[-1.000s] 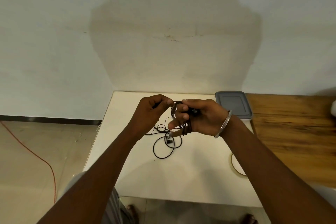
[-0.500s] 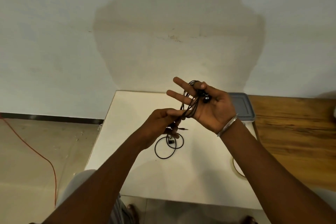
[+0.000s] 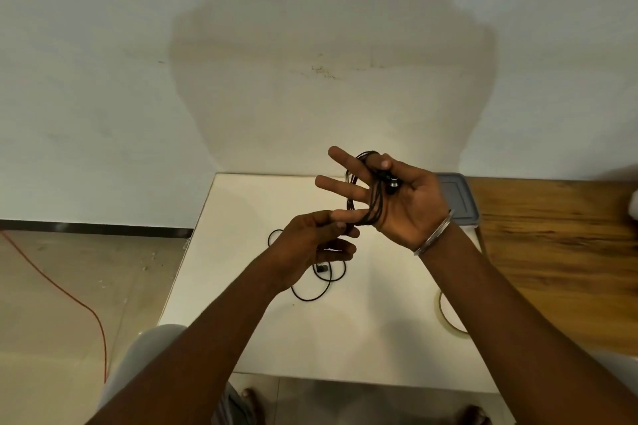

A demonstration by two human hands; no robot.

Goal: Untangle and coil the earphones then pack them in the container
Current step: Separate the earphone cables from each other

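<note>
Fingers [image 3: 340,185] of right hand [image 3: 405,207]: straight and spread, palm toward the camera, raised above the worktop [image 3: 362,338]. The thumb bends in and pins an earbud against the base of the fingers.

Earphones [image 3: 374,203]: black cord wound in several turns round the spread right fingers. The coil's long axis runs from the upper finger down to the lowest. The unwound part drops from the coil's lower end.

Left hand [image 3: 307,247]: just below and left of the right one, thumb and fingertips pinching the cord where it leaves the coil.

Slack: hangs from that pinch to loose loops on the worktop's middle, with a small dark fitting [image 3: 322,267] among them. It lies under the left hand, toward the near edge, so the left hand is nearer to feed the next turn.

Container [image 3: 455,197]: grey lid on, at the far right corner, right behind the right hand. Packing judged not yet begun.

Tape roll [image 3: 447,321]: flat, by the right edge.

Bangle [image 3: 433,235]: on the right wrist.
</note>
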